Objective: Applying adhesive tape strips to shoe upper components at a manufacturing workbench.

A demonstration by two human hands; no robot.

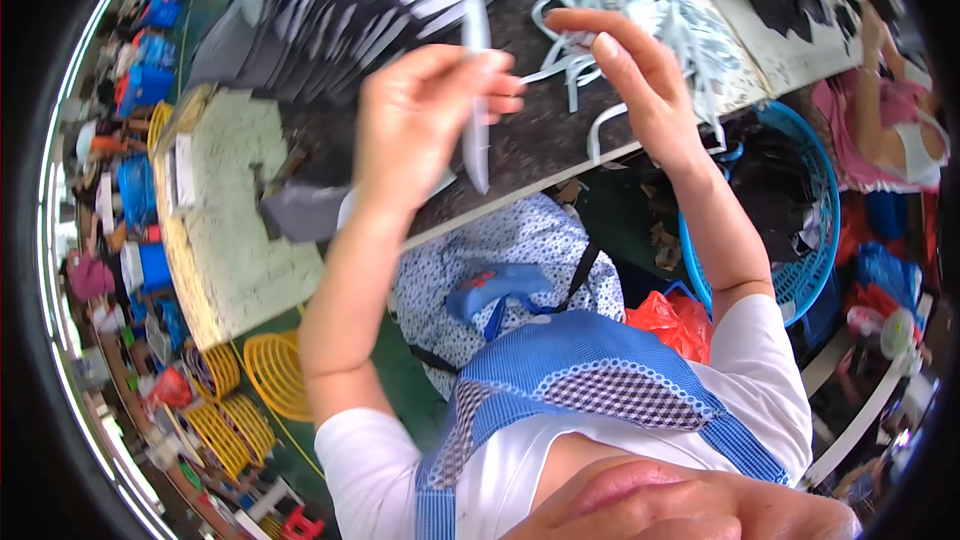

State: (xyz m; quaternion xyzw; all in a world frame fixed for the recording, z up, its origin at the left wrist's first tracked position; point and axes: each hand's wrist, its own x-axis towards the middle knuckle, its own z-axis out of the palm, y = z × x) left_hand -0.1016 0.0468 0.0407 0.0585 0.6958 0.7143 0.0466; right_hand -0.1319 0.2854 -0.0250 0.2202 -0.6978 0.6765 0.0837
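I have the left hand (415, 110) pinching a pale strip (477, 155) above the counter (535, 145), long axis near-vertical in view; right hand (655, 90), fingers parted, seemingly empty, nearer the tangled strips (690, 35).

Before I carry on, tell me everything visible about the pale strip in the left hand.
The pale strip is long, narrow and bluish-white, slightly blurred, its lower end tapering. It looks thin and smooth; the exact material cannot be told. The left hand pinches it between thumb and fingers near mid-length, so it runs nearly upright in the picture, its lower part seen against the dark tabletop.
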